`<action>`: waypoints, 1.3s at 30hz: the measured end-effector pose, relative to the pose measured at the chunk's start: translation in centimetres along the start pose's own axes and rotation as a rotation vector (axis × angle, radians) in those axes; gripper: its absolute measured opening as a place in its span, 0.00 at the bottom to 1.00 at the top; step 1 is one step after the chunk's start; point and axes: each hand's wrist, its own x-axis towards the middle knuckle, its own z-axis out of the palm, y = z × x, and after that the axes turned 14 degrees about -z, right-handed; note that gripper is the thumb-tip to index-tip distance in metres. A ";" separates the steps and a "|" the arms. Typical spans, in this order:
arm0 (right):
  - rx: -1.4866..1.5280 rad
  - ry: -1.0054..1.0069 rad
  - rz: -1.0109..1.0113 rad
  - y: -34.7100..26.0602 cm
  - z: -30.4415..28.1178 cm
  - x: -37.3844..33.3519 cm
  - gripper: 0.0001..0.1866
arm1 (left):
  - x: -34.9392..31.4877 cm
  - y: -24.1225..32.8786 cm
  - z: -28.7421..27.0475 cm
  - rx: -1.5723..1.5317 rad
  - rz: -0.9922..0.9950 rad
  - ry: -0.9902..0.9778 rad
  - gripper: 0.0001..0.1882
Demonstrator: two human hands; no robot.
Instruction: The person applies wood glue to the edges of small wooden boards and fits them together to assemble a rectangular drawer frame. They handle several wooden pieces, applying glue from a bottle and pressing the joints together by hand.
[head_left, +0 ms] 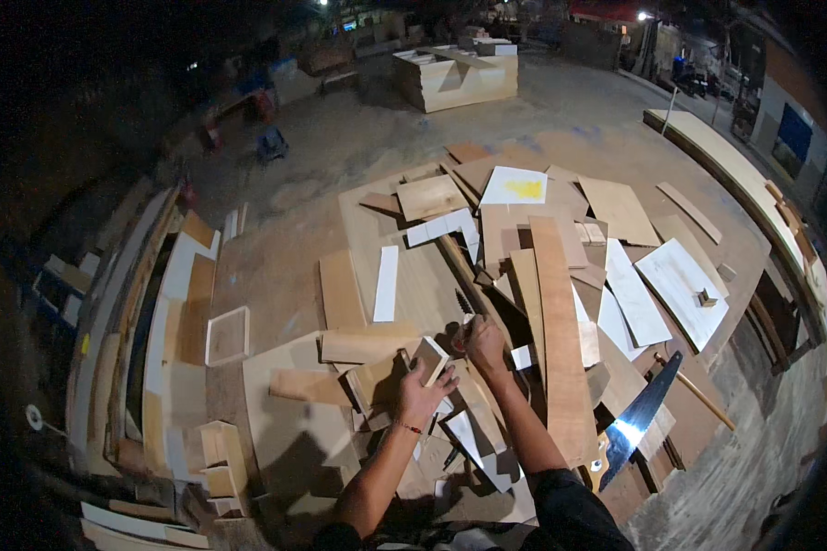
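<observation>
My left hand grips a small square piece of plywood and holds it tilted over a heap of offcuts. My right hand is closed around a small dark tool right beside that piece; the tool's head is too small to make out. Both forearms come in from the lower edge, the left wrist wearing a red band. A long brown plank lies just right of my right hand.
Plywood boards and scraps cover the ground ahead. A handsaw lies at lower right next to a wooden stick. A white board with a yellow patch lies farther out. A plywood box stands at the back; boards lean at left.
</observation>
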 end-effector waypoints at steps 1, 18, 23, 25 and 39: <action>0.019 0.015 -0.016 0.3 0.1 -0.2 0.09 | 0.1 -0.1 0.0 0.024 0.008 -0.021 0.19; 0.299 0.071 0.103 -0.7 -2.2 -1.4 0.15 | 3.9 1.3 0.2 -0.078 0.003 0.071 0.16; 0.363 0.190 0.085 -1.3 -3.3 -1.5 0.13 | 3.4 1.1 0.2 -0.124 0.039 0.128 0.15; 0.371 0.206 0.063 -2.6 -4.9 -1.4 0.09 | 3.3 1.6 -0.9 -0.201 0.004 0.081 0.15; 0.630 0.264 -0.207 -16.6 -15.9 -2.9 0.08 | -10.7 5.0 7.7 -0.110 0.217 -0.484 0.34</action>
